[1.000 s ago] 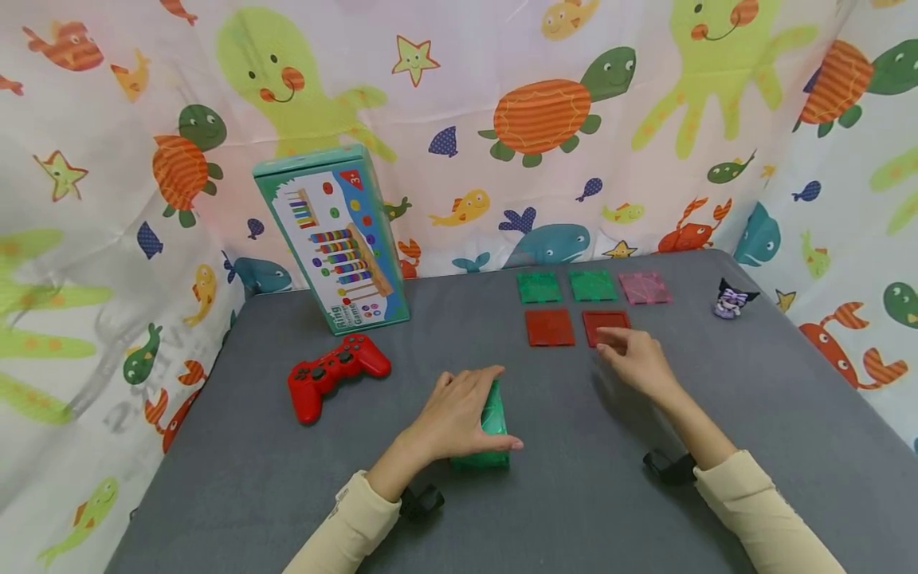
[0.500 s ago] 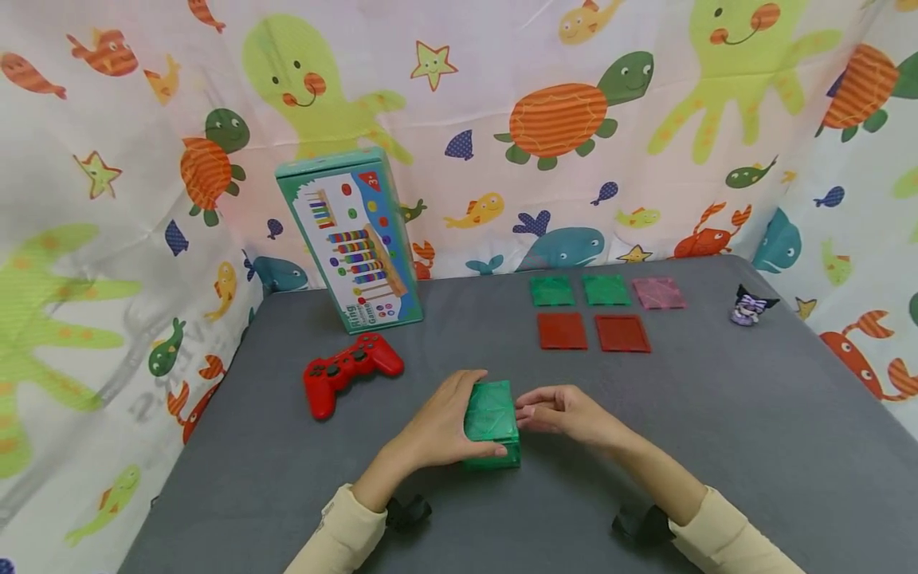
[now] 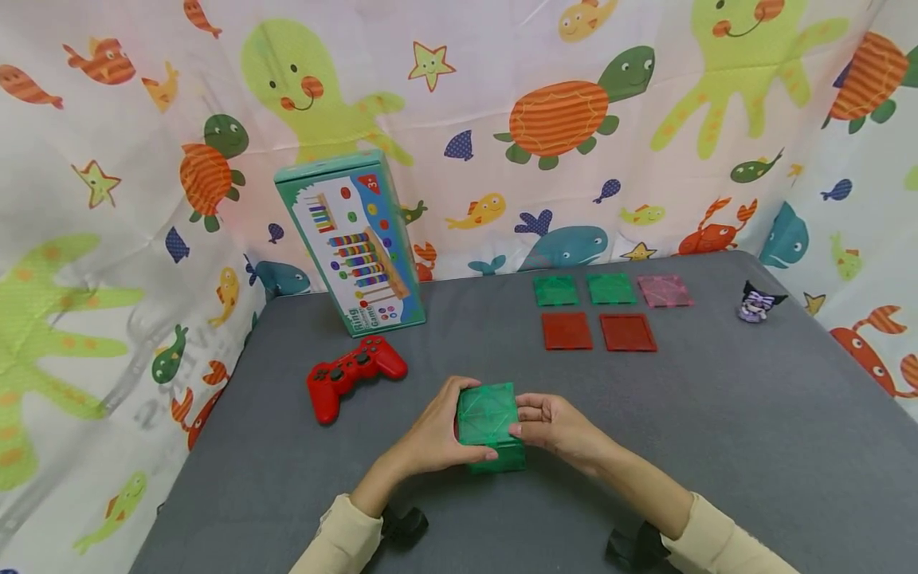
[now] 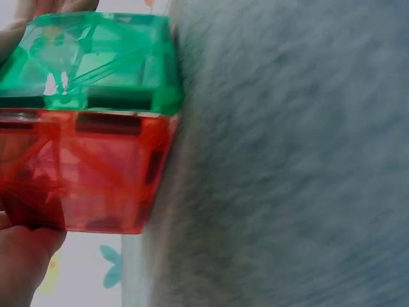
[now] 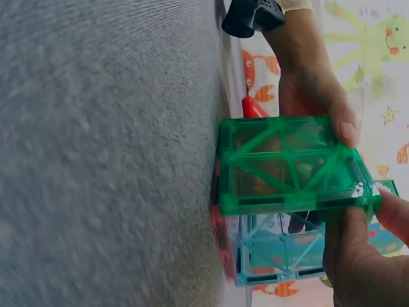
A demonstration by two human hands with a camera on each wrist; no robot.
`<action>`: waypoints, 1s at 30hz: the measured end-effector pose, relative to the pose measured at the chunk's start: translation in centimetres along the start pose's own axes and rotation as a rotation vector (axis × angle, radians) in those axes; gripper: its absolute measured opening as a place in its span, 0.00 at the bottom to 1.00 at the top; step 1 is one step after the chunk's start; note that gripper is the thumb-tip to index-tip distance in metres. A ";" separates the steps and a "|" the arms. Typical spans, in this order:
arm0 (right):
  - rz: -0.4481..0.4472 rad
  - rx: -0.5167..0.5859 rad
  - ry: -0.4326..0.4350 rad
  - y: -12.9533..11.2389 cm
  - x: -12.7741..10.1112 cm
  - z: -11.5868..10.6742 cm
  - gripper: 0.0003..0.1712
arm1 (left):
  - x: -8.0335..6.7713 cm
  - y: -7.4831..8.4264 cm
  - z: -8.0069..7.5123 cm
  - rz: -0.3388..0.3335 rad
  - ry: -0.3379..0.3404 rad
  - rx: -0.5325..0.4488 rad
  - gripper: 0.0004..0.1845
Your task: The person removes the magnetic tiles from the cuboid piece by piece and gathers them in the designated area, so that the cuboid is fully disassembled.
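Near the front middle of the grey table [image 3: 717, 414] stands a cube of translucent tiles [image 3: 491, 426] with a green top. My left hand [image 3: 437, 434] grips its left side, thumb on the near edge. My right hand [image 3: 548, 422] holds its right side, fingers curled against the top edge. In the left wrist view the cube shows a green face [image 4: 89, 64] above a red face [image 4: 83, 169], with fingertips [image 4: 19, 262] below. From the right wrist it shows a green face [image 5: 287, 163] and a clear blue face [image 5: 281, 252], pinched by my right fingers [image 5: 358, 256].
Flat tiles lie at the back right: two green [image 3: 555, 290] [image 3: 611, 288], one pink [image 3: 664, 291], two red [image 3: 566, 331] [image 3: 628, 332]. A red game controller [image 3: 355, 375] lies left of the cube, with a toy box [image 3: 351, 243] leaning behind it. A small figurine [image 3: 759, 303] stands far right.
My right hand left the red tile at the back and came to the cube, which it now holds. My left hand shifted from covering the cube's top to gripping its side.
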State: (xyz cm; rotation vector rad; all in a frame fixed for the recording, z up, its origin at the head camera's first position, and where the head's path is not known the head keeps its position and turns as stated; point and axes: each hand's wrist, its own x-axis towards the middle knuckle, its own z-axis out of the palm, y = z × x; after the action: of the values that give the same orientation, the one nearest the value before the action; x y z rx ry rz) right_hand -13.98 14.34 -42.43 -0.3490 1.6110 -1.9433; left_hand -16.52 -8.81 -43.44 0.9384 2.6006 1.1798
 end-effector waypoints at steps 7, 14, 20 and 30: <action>-0.046 0.033 0.082 0.2 0.0 0.7 0.33 | -0.2 -0.2 -0.1 -0.033 -0.019 -0.113 0.45; -0.051 0.039 0.107 0.2 -0.3 0.6 0.34 | 0.0 -0.2 0.0 -0.042 -0.024 -0.124 0.45; -0.046 0.055 0.104 0.2 -0.4 0.5 0.34 | 0.0 -0.3 0.1 -0.043 -0.026 -0.142 0.46; -0.041 0.054 0.108 0.3 -0.4 0.4 0.33 | 0.0 -0.5 0.2 -0.054 -0.047 -0.187 0.48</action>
State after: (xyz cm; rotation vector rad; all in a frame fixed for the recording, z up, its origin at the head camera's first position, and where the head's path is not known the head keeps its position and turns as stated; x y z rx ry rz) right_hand -13.40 14.21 -42.54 -0.2608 1.6265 -2.0645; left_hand -16.73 -8.92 -43.92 0.8423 2.4132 1.3415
